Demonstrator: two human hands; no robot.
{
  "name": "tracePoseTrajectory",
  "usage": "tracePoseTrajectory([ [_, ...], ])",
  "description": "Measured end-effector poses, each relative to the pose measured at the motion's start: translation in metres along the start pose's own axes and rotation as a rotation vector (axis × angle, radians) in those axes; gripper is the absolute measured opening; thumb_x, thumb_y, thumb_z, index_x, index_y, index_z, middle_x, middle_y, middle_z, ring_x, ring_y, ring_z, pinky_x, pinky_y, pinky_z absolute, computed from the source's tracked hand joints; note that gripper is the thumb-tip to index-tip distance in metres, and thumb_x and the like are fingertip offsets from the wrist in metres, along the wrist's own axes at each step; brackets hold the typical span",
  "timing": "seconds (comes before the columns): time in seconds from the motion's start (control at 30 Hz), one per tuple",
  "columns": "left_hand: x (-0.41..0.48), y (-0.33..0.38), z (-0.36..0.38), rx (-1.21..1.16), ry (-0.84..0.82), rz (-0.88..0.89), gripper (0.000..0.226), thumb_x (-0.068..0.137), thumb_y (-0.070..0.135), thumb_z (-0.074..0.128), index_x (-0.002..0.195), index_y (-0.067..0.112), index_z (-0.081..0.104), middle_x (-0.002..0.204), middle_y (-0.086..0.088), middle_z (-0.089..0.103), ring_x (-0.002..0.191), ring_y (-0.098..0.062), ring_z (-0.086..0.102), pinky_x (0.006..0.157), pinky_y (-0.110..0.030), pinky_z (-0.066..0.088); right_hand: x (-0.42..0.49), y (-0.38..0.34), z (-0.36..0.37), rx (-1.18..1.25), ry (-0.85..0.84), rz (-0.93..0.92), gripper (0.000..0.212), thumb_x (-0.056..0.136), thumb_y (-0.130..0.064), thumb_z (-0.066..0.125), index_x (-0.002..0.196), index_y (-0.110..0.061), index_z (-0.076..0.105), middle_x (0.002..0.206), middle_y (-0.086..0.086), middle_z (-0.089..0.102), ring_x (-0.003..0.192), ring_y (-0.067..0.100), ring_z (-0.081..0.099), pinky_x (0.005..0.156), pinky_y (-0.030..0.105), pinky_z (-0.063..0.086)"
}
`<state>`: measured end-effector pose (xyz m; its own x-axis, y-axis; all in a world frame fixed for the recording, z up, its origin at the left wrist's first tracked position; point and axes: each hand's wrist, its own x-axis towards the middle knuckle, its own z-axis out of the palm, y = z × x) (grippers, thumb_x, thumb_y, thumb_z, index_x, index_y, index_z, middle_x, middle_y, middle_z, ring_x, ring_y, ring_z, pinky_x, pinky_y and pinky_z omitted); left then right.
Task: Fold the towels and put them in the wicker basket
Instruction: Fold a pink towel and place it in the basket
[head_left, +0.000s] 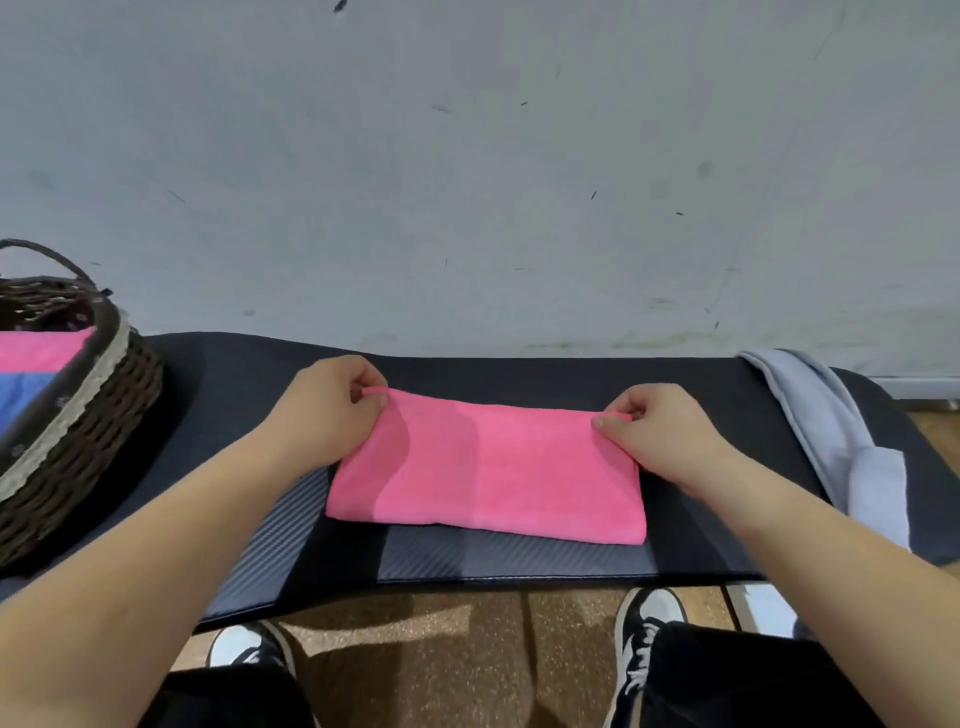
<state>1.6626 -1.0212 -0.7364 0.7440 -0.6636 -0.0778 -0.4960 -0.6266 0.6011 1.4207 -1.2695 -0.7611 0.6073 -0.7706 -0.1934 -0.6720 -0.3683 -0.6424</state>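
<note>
- Between the hands, flat on the bench (519, 371), lies the pink towel (488, 473). It is doubled into a wide strip, with what looks like the fold on the near side and the loose edges on the far side.
- The left hand (332, 410) is curled narrow. Its thumb and forefinger pinch the far left corner, which is raised into a small roll just off the bench.
- The right hand (654, 431) makes the same narrow pinch on the far right corner, with the other fingers tucked in. The wrist lies beside the towel's right edge.
- Both hands hold at the corners, I judge, to keep the layers lined up and the far edge taut, ready to be squared off or carried over for another fold.
- The strip lies centred between the hands, probably so that either hand can bring its end across to meet the other.
- Well to the left of the left hand stands the basket (88, 415), with a second pink towel (41, 351) and a blue towel (26, 389) already inside. It looks close enough for a short carry once this towel is folded.
- Just to the right of the right hand, a grey towel (841, 441) lies rumpled over the bench, unfolded. It is likely the next one.
- By my reading, the pink towel is partway through folding and not yet in the basket.
</note>
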Motion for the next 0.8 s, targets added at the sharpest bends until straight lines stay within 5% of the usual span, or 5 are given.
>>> tracePoseTrajectory([
  [0.33,0.012,-0.007,0.010,0.298,-0.179,0.062,0.051,0.085,0.037,0.071,0.133,0.026,0.058,0.117,0.006,0.056,0.111,-0.017,0.057,0.097,-0.039,0.051,0.002,0.006,0.000,-0.207,0.026,-0.146,0.008,0.091,-0.038,0.069,0.089,-0.030,0.068,0.085,-0.009,0.058,0.077,0.004,0.057,0.065,0.028,0.046],
  [0.5,0.015,-0.001,0.007,0.251,-0.276,-0.095,0.024,0.085,0.039,0.073,0.098,0.023,0.060,0.090,0.004,0.067,0.082,-0.015,0.064,0.068,-0.031,0.051,-0.001,0.005,0.002,-0.289,0.001,-0.110,0.014,0.092,-0.043,0.067,0.086,-0.032,0.063,0.086,-0.007,0.054,0.079,0.013,0.058,0.063,0.033,0.047],
  [0.6,0.011,0.001,0.007,0.199,-0.256,-0.124,0.027,0.082,0.037,0.075,0.084,0.015,0.061,0.079,0.000,0.066,0.069,-0.017,0.060,0.060,-0.030,0.046,-0.010,-0.003,0.002,-0.386,0.100,-0.210,0.022,0.092,-0.043,0.065,0.107,-0.026,0.067,0.104,-0.006,0.056,0.099,0.020,0.058,0.079,0.040,0.053],
  [0.7,0.003,0.001,0.004,0.062,-0.150,-0.085,0.025,0.085,0.035,0.073,0.086,0.014,0.059,0.076,0.001,0.063,0.066,-0.016,0.056,0.060,-0.031,0.045,-0.032,-0.019,0.015,-0.350,0.036,-0.430,0.059,0.094,-0.059,0.050,0.138,-0.021,0.060,0.139,0.003,0.057,0.132,0.026,0.050,0.111,0.042,0.042],
  [0.8,-0.007,-0.002,0.001,0.001,-0.083,0.002,0.022,0.093,0.038,0.068,0.090,0.021,0.055,0.078,0.000,0.060,0.068,-0.016,0.053,0.059,-0.030,0.043,-0.048,-0.028,0.036,-0.500,-0.210,-0.474,0.078,0.095,-0.075,0.034,0.162,-0.035,0.021,0.171,0.003,0.013,0.158,0.025,0.005,0.129,0.044,0.009],
])
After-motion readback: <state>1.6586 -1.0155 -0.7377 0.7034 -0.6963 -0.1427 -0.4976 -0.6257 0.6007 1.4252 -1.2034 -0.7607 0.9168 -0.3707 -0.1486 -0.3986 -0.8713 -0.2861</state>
